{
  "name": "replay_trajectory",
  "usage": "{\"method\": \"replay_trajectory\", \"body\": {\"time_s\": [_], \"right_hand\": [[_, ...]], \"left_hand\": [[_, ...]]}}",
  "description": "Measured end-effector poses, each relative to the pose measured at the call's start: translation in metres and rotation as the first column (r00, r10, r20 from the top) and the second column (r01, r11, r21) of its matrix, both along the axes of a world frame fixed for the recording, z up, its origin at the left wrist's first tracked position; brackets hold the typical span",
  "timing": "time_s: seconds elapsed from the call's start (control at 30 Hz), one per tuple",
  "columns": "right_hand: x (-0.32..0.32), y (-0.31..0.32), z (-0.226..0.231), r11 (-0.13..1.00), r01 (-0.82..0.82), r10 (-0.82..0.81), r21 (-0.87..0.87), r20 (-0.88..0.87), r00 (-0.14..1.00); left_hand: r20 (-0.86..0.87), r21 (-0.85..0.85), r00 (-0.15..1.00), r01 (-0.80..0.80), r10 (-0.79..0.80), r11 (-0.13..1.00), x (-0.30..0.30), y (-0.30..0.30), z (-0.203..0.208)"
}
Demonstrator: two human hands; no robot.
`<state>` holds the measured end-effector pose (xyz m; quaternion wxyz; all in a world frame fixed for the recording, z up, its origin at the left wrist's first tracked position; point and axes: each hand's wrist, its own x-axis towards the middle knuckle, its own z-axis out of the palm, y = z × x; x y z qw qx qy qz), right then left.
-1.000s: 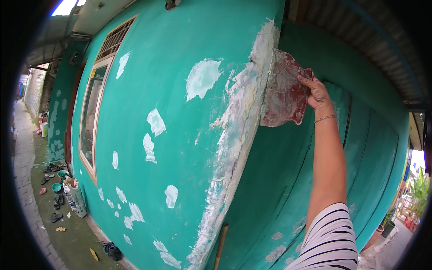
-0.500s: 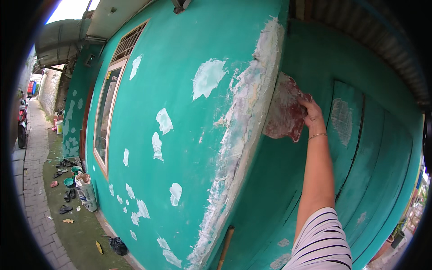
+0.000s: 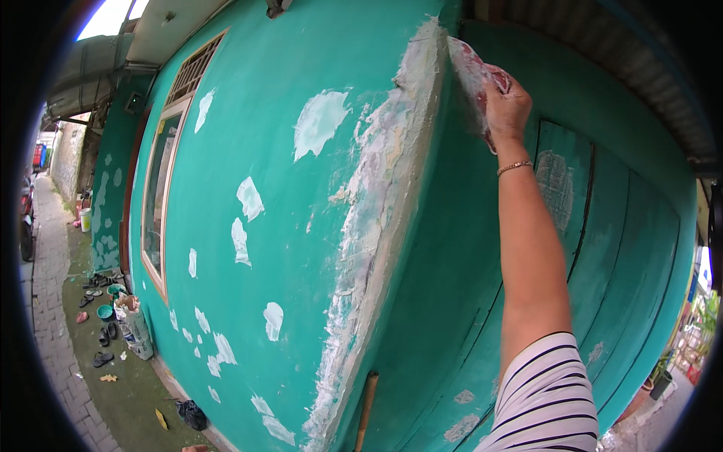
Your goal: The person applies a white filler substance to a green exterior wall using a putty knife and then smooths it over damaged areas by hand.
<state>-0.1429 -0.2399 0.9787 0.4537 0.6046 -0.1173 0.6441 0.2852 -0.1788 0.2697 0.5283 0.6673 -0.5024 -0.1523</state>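
Note:
High on the right, my right hand (image 3: 509, 111) grips a thin reddish putty spreader (image 3: 468, 74) smeared with white. The spreader is tilted, with its top end at or close against the upper part of the wall's corner edge (image 3: 423, 98); I cannot tell whether it touches. A rough band of whitish putty (image 3: 369, 211) runs down that corner. Pale putty patches (image 3: 321, 123) dot the green wall (image 3: 248, 98) to the left. At the bottom edge a sliver of my left hand (image 3: 194, 448) shows; its fingers are mostly hidden.
A wooden pole (image 3: 367, 410) leans near the corner's foot. Green boards (image 3: 602, 218) line the right-hand side. At left are a window (image 3: 160, 196), a white sack (image 3: 134, 328), a teal bowl (image 3: 105, 311), several sandals (image 3: 102, 359), a black bag (image 3: 191, 414) and a paved alley (image 3: 53, 301).
My right hand has moved up along the corner with the spreader, which is now seen more edge-on. The view has shifted a little, and a bit of my left hand has appeared below.

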Motion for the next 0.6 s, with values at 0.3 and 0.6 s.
{"method": "replay_trajectory", "body": {"time_s": [0.3, 0.6], "right_hand": [[-0.018, 0.004, -0.021, 0.684, -0.352, 0.339, 0.639, 0.149, 0.929], [-0.030, 0.034, -0.107, 0.648, -0.043, 0.080, 0.760, -0.013, 0.997]], "left_hand": [[-0.003, 0.015, 1.000, -0.021, 0.021, 1.000, 0.008, 0.029, 0.005], [0.025, 0.010, 0.999, 0.027, -0.027, 1.000, 0.008, 0.025, 0.005]]}}
